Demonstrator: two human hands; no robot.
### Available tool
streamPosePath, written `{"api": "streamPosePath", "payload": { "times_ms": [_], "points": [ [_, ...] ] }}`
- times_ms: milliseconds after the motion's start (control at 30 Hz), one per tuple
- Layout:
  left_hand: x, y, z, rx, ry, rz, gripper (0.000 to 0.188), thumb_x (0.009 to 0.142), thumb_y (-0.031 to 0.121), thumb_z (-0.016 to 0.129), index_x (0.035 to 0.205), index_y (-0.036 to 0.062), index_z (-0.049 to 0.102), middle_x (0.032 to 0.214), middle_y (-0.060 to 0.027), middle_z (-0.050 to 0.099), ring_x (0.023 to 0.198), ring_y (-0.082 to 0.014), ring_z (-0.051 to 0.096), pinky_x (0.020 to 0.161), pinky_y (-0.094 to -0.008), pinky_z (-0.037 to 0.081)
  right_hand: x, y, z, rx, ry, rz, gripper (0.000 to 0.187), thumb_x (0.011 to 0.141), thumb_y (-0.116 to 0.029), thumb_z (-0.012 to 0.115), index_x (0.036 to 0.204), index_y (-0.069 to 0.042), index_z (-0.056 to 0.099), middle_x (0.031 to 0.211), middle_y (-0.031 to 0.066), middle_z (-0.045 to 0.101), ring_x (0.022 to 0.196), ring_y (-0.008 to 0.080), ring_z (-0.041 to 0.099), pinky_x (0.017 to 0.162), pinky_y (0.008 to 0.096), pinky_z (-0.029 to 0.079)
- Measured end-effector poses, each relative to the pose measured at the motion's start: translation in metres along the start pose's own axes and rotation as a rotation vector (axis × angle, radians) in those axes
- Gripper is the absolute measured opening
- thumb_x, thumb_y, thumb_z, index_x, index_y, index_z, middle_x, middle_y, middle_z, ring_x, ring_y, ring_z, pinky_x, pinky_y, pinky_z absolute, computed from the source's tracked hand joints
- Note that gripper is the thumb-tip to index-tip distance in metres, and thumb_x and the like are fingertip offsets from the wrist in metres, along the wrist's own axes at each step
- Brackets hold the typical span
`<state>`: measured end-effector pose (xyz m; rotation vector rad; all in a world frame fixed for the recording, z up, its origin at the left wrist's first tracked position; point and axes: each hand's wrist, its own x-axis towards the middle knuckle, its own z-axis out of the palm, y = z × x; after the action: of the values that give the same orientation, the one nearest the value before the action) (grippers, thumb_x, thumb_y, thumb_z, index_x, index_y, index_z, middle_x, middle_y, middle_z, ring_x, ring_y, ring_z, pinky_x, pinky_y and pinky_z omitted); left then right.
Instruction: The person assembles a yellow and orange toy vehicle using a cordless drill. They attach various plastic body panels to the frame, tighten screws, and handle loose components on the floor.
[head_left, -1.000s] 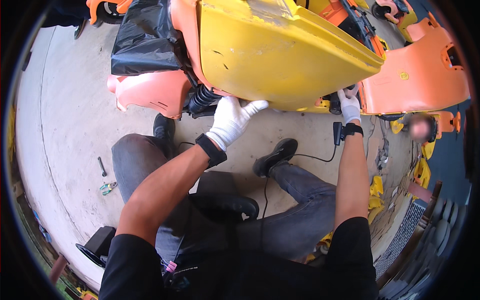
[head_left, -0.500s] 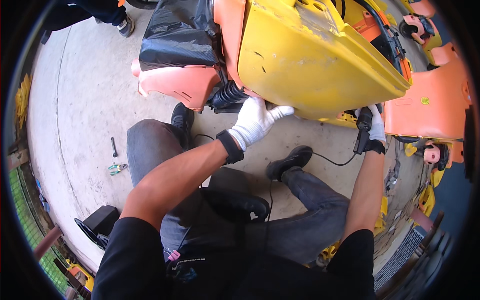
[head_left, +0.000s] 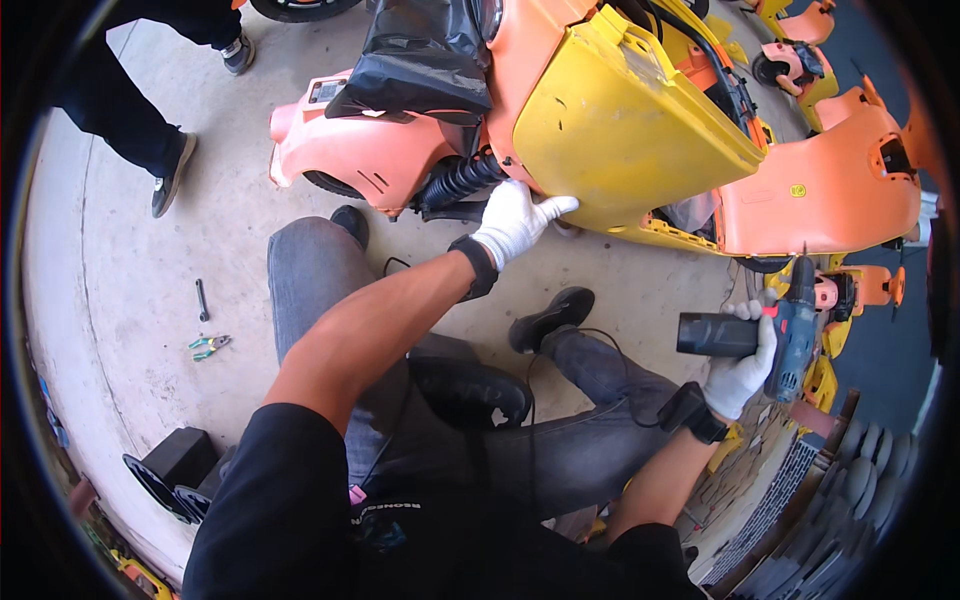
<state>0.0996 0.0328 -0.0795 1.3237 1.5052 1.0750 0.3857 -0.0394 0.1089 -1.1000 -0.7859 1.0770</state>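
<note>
My left hand [head_left: 513, 224], in a white glove, is at the lower left edge of a yellow body panel [head_left: 625, 130]. Its thumb stretches along the edge, while its other fingers are partly hidden there. The panel sits against an orange scooter [head_left: 540, 40]; beside my fingers are a black ribbed shock absorber [head_left: 462, 180] and a pink-orange fender [head_left: 350, 140]. My right hand [head_left: 742, 375], also gloved, is closed around the handle of a cordless drill [head_left: 797, 330], apart from the scooter. The drill's bit points away from me, toward the orange floorboard [head_left: 815, 205].
Pliers [head_left: 209, 347] and a wrench [head_left: 202, 300] lie on the concrete floor to the left. Black box-shaped parts [head_left: 180, 465] stand at lower left. A person's legs [head_left: 130, 100] are at upper left. More scooters [head_left: 795, 65] and stacked grey parts [head_left: 870, 480] line the right side.
My right hand has drawn the drill back from under the yellow panel, toward the right and nearer me. My left hand stays at the panel's edge. The other person's legs show more fully.
</note>
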Motion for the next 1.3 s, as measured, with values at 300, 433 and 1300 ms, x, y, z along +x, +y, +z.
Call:
{"api": "streamPosePath", "payload": {
  "times_ms": [300, 433, 1300],
  "points": [
    [0.0, -0.013, 0.009, 0.0, 0.038, -0.007, 0.062, 0.075, 0.056, 0.076, 0.091, -0.0034, 0.07, 0.086, -0.023, 0.07, 0.081, -0.0376, 0.067, 0.073, -0.0425, 0.053, -0.095, 0.034, 0.07, -1.017, -0.159, -0.312, 0.036, 0.083, 0.0, 0.066, 0.117, -0.001, 0.056, 0.095, 0.0064, 0.061, 0.087, 0.0165, 0.061, 0.085, 0.0318, 0.049],
    [0.001, -0.009, 0.009, -0.033, -0.004, -0.038, 0.062, 0.075, 0.055, 0.077, 0.096, -0.0028, 0.07, 0.088, -0.0228, 0.07, 0.082, -0.0374, 0.067, 0.073, -0.042, 0.053, -0.113, 0.065, 0.072, -0.999, -0.265, -0.027, 0.026, 0.082, -0.002, 0.067, 0.107, -0.002, 0.061, 0.089, 0.0083, 0.064, 0.079, 0.0187, 0.064, 0.074, 0.0323, 0.051],
    [0.0, 0.0, 0.006, -0.043, -0.057, -0.204, 0.073, 0.067, 0.061, 0.078, 0.095, -0.0064, 0.069, 0.092, -0.0228, 0.07, 0.089, -0.0324, 0.067, 0.083, -0.0375, 0.052, -0.106, 0.124, 0.13, -1.496, -0.571, -0.521, 0.035, 0.076, -0.005, 0.062, 0.111, 0.0, 0.057, 0.092, 0.0148, 0.06, 0.088, 0.0339, 0.06, 0.077, 0.0417, 0.049]
  ]
}}
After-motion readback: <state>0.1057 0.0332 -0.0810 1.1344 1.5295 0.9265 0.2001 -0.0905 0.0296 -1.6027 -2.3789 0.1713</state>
